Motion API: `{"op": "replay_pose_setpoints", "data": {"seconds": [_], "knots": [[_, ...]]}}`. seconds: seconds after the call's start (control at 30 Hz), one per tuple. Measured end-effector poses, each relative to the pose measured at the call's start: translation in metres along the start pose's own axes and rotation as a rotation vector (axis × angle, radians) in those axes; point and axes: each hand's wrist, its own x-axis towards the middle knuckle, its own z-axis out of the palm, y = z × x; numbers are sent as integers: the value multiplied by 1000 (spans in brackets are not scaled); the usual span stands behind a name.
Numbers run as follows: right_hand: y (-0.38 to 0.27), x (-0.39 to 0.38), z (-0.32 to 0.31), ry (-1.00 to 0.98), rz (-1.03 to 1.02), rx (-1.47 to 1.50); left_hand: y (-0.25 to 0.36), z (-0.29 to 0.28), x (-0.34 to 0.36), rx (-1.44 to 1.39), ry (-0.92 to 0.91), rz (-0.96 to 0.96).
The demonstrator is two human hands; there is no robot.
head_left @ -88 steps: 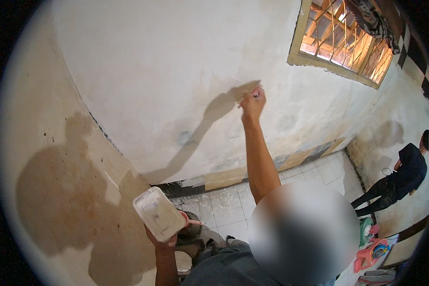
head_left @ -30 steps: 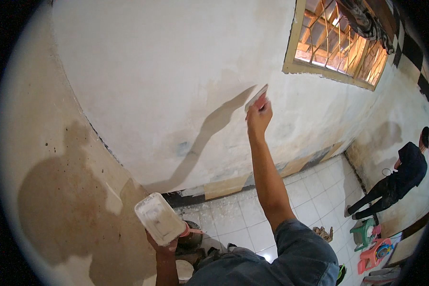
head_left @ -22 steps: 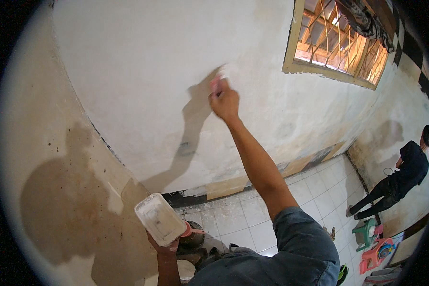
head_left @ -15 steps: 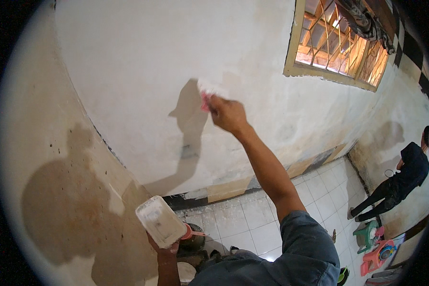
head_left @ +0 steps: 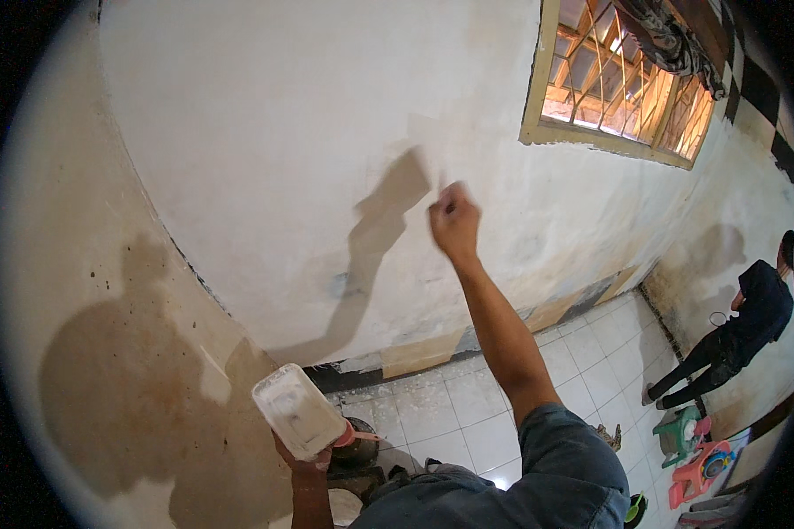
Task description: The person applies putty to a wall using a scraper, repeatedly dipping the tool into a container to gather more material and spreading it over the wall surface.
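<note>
A: I'm watching the left hand (head_left: 305,458). Reading?

B: It is gripping a white, rectangular, shallow, plastic-looking tray (head_left: 298,410) at the end farther from the yellow-framed barred window (head_left: 622,75), well below and left of it. A red-pink handle (head_left: 355,433) is sticking out beside the tray.

A: Right hand (head_left: 455,216)?

B: Fingers are closing round a blurred, pale, flat tool (head_left: 442,182), also below-left of the window but nearer; its shadow (head_left: 401,181) is showing a broad end. Material: can't tell.

A: Handling estimate?

B: I'm judging the tray light, fairly stiff, possibly slippery where smeared; palm underneath, thumb on rim. The tool is probably needing a firm hold opposite its broad end.
</note>
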Motion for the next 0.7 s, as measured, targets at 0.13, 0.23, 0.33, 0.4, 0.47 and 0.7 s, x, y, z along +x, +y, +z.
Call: {"op": "replay_pose_setpoints", "data": {"seconds": [0.13,0.23,0.33,0.4,0.47,0.7], "knots": [[-18,81,5,396,264,280,4,11,-1,107,-54,123],[-58,99,32,400,-31,60,9,12,0,-120,42,-44],[-88,59,43,-303,-332,-176,12,6,2,-433,174,-299],[-93,32,34,-632,-498,-278,10,1,2,-444,193,-303],[-91,26,22,-493,-488,-284,8,-4,1,-383,171,-269],[-55,84,-4,-250,-544,-373,1,-14,1,-302,141,-232]]}}
